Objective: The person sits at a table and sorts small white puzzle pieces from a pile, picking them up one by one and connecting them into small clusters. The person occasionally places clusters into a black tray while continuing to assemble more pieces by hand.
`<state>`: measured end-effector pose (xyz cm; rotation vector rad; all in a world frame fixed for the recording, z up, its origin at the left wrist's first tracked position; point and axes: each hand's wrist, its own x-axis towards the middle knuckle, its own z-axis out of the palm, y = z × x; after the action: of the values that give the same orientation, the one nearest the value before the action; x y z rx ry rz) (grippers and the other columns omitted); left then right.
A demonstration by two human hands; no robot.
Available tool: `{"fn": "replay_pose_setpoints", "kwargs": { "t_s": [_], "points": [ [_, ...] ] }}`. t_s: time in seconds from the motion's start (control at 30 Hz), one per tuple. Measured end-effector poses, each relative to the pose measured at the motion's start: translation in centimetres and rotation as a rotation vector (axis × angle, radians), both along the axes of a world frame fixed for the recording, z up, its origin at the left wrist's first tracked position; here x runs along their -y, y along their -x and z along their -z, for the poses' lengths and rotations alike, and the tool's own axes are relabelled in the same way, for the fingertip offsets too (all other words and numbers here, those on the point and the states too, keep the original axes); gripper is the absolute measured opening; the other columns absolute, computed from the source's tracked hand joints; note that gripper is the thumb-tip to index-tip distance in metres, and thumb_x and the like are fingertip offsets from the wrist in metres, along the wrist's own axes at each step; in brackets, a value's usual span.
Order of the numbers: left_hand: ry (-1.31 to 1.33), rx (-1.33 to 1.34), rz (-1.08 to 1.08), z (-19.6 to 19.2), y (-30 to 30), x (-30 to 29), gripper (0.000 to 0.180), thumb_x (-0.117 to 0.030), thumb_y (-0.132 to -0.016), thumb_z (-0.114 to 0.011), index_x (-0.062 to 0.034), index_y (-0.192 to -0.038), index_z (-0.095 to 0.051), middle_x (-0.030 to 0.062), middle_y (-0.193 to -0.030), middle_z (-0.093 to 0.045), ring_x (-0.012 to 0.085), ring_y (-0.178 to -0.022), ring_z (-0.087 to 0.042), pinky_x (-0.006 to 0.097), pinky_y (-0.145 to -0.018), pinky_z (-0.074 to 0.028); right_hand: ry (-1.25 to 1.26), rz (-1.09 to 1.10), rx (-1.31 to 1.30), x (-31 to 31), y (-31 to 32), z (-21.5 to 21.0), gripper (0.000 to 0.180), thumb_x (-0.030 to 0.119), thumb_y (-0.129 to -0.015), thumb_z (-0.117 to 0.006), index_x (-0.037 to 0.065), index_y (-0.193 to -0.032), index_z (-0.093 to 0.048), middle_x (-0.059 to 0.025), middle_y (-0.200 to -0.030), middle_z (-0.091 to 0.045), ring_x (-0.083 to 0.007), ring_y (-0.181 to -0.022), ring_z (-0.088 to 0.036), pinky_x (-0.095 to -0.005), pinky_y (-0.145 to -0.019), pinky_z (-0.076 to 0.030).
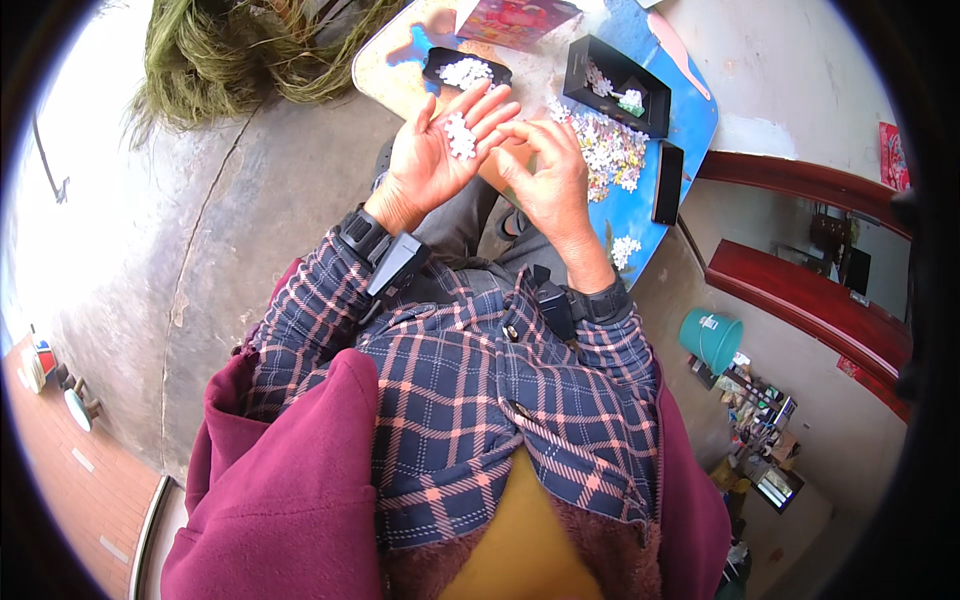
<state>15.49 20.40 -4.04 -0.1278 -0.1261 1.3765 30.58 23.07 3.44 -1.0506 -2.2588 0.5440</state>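
Observation:
My left hand is turned palm up with its fingers stretched out, and a small heap of white jigsaw pieces lies on its palm and finger roots. Close beside its fingertips, my right hand is bent with thumb and fingers curled toward each other. Whatever its fingertips may hold is too small to make out. Beyond the hands, a loose pile of jigsaw pieces, whitish with some colour, covers part of the blue table. A black tray behind my left hand holds more white pieces.
An open black box with some pieces stands past the pile, near a black lid. A colourful box and a pink flat tool lie farther back. A few pieces rest by the near edge. A teal bucket stands right.

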Motion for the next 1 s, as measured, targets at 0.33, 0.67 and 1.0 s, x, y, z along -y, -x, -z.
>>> {"fn": "replay_pose_setpoints", "kwargs": {
  "t_s": [0.33,0.67,1.0],
  "points": [
    [-0.019,-0.117,0.022,-0.9,-0.6,0.1,0.068,-0.044,-0.098,-0.038,-0.0018,-0.150,-0.023,0.0169,-0.156,-0.024,0.0337,-0.144,-0.024,0.043,-0.118,-0.022,-0.097,0.028,0.076,0.6,0.9,1.6,0.024,0.022,-0.070,-0.078,0.012,-0.090,-0.069,-0.0056,-0.088,-0.060,-0.0274,-0.088,-0.055,-0.0403,-0.079,-0.046],
    [-0.021,-0.080,0.057,-0.6,-1.0,0.2,0.069,-0.044,-0.099,-0.039,-0.0022,-0.150,-0.022,0.0156,-0.157,-0.023,0.0288,-0.141,-0.031,0.040,-0.117,-0.023,-0.103,0.073,0.058,0.8,1.3,2.0,0.022,0.020,-0.070,-0.077,0.012,-0.087,-0.067,-0.0037,-0.089,-0.062,-0.0267,-0.088,-0.057,-0.0397,-0.077,-0.043],
    [-0.091,0.053,0.064,0.9,-0.8,0.2,0.066,-0.040,-0.099,-0.039,-0.0006,-0.150,-0.024,0.0169,-0.156,-0.023,0.0303,-0.137,-0.037,0.041,-0.115,-0.028,-0.133,0.064,0.065,0.7,1.3,1.9,0.023,0.020,-0.070,-0.077,0.013,-0.089,-0.066,-0.0034,-0.090,-0.064,-0.0247,-0.090,-0.059,-0.0383,-0.076,-0.043]
  ]
}}
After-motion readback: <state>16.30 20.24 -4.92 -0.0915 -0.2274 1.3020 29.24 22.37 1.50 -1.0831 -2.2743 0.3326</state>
